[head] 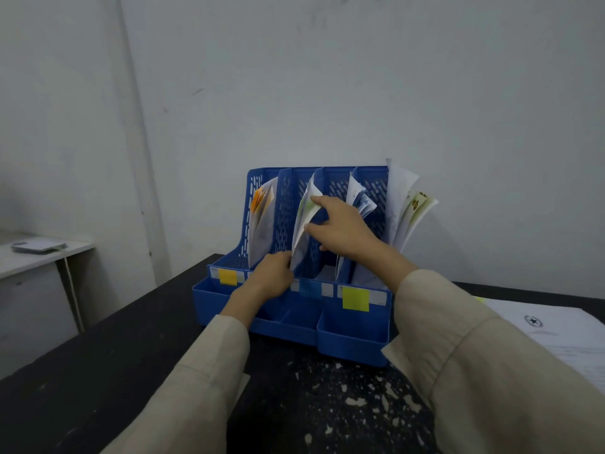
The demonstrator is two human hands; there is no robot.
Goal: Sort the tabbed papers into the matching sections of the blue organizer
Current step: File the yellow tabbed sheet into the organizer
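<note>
1. The black worktop (98, 371) is matte, chipped white in front of the organizer.
2. The blue organizer (353, 335), perforated plastic, has four upright sections; its front bears yellow, blue and lime sticky labels, no readable writing.
3. A printed sheet (556, 335) with a star emblem lies right of the organizer.
4. The right hand (343, 227) and left hand (273, 271) each grip the curled papers (302, 224) in the organizer's second section.

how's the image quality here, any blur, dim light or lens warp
Head view: dim, bluish, flat light with no glare; the wide lens bows the pale wall edge at left; the beige sleeves loom large and soft; the blue plastic organizer, left hand and right hand read fairly sharp.
</note>
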